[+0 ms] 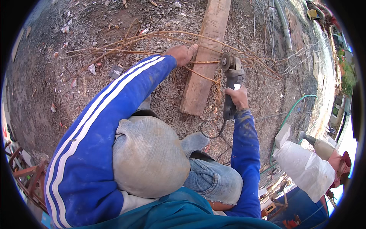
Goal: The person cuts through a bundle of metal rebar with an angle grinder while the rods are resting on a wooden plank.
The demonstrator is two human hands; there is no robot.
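Observation:
My left hand (183,55) is closed around rusty steel rods (137,52) at the left edge of a thick wooden plank (206,57). The rods are bent and lie across the plank, stretching out to both sides. My right hand (238,96) grips the body of an angle grinder (234,77) just right of the plank. The grinder's disc (226,61) is at the rods beside the plank's right edge; whether it touches them I cannot tell. Orange sparks show below the disc. A dark cord (213,136) trails from the grinder towards my feet.
Gravel ground (160,17) surrounds the plank. A green hose (294,106) curves at the right, near a person carrying a white sack (306,169). Another person (318,14) is at the upper right. Thin wires and a pipe (283,24) lie there too. Reddish metal frames (31,174) stand lower left.

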